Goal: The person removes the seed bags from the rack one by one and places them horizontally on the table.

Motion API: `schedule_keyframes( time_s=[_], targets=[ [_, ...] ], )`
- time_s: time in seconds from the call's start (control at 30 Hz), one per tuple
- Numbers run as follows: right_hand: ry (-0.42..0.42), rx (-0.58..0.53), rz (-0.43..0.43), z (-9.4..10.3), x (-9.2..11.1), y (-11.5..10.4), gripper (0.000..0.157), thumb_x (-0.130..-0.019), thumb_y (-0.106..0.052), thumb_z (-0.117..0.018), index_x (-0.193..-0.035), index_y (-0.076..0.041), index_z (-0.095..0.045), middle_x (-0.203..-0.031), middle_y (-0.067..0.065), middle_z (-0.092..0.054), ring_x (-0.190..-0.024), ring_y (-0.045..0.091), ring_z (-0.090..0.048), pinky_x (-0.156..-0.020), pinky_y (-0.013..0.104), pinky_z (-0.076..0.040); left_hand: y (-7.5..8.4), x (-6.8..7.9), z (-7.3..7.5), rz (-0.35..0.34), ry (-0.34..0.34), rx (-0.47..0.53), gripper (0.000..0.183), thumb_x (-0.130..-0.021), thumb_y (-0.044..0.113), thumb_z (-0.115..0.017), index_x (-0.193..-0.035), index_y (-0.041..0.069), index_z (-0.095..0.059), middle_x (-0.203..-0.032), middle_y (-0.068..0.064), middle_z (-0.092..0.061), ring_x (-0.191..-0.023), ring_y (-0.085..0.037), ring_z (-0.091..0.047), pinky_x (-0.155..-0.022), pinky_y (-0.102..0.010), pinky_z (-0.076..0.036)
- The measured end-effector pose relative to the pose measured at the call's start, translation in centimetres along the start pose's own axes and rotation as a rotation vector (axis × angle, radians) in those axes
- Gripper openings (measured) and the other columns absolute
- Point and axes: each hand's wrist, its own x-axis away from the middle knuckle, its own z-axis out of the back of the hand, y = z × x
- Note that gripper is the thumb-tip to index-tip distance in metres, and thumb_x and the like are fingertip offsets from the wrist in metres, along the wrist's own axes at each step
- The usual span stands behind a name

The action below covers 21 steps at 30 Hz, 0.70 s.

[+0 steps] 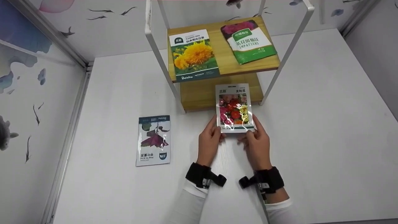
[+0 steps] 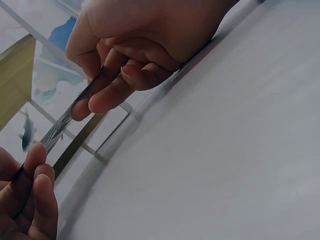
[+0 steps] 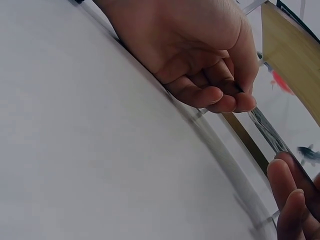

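Both hands hold one seed packet [image 1: 234, 109] with a picture of red, pink and yellow flowers. My left hand [image 1: 210, 141] pinches its lower left corner, thumb on the front and fingers behind. At the lower right corner my right hand [image 1: 257, 144] pinches it the same way. The packet's top overlaps the lower wooden shelf [image 1: 197, 95] in the head view. Both wrist views show the packet's thin edge, with the left hand [image 2: 145, 50] and the right hand [image 3: 195, 55] above the white table.
On the upper shelf [image 1: 217, 67] lie a yellow-flower seed packet [image 1: 194, 56] and a green impatiens packet [image 1: 248, 42]. A purple-flower packet [image 1: 154, 140] lies upside down on the table [image 1: 105, 124] to the left. White metal posts [image 1: 287, 51] frame the shelves.
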Motion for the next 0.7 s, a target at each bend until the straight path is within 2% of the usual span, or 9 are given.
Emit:
schedule_keyframes(
  time_s=[0.23, 0.3, 0.57, 0.7],
  targets=[
    [-0.011, 0.016, 0.019, 0.1, 0.5, 0.1, 0.057, -0.088, -0.004, -0.042, -0.135, -0.035, -0.035, -0.072, 0.021, -0.060, -0.059, 0.034, -0.059, -0.042, 0.034, -0.044, -2.8, -0.5, 0.0, 0.005, 0.011, -0.003, 0.043, -0.093, 0.021, -0.048, -0.135, 0.023, -0.039, -0.071, -0.004, -0.061, -0.067, -0.022, -0.061, -0.059, -0.034, -0.050],
    [-0.016, 0.022, 0.016, 0.2, 0.6, 0.2, 0.057, -0.088, -0.004, -0.041, -0.136, -0.035, -0.034, -0.072, 0.021, -0.061, -0.060, 0.034, -0.059, -0.042, 0.034, -0.044, -3.2, -0.5, -0.1, 0.007, 0.020, -0.010, 0.042, -0.093, 0.024, -0.048, -0.135, 0.026, -0.040, -0.071, -0.002, -0.061, -0.066, -0.019, -0.061, -0.058, -0.031, -0.050],
    [-0.008, 0.043, -0.018, 0.1, 1.2, 0.1, 0.057, -0.088, -0.006, -0.042, -0.136, -0.037, -0.032, -0.072, 0.019, -0.061, -0.061, 0.033, -0.059, -0.044, 0.034, -0.045, -3.0, -0.4, 0.1, 0.020, 0.012, 0.015, 0.043, -0.093, 0.022, -0.048, -0.135, 0.022, -0.041, -0.073, -0.009, -0.060, -0.067, -0.023, -0.061, -0.059, -0.035, -0.050],
    [-0.008, 0.036, -0.013, 0.3, 1.2, 0.2, 0.057, -0.088, -0.006, -0.043, -0.135, -0.037, -0.033, -0.072, 0.019, -0.061, -0.059, 0.033, -0.058, -0.043, 0.034, -0.044, -3.0, -0.1, -0.1, -0.018, 0.013, -0.016, 0.042, -0.093, 0.025, -0.048, -0.134, 0.025, -0.041, -0.072, -0.006, -0.061, -0.065, -0.020, -0.061, -0.057, -0.031, -0.050]
  ],
)
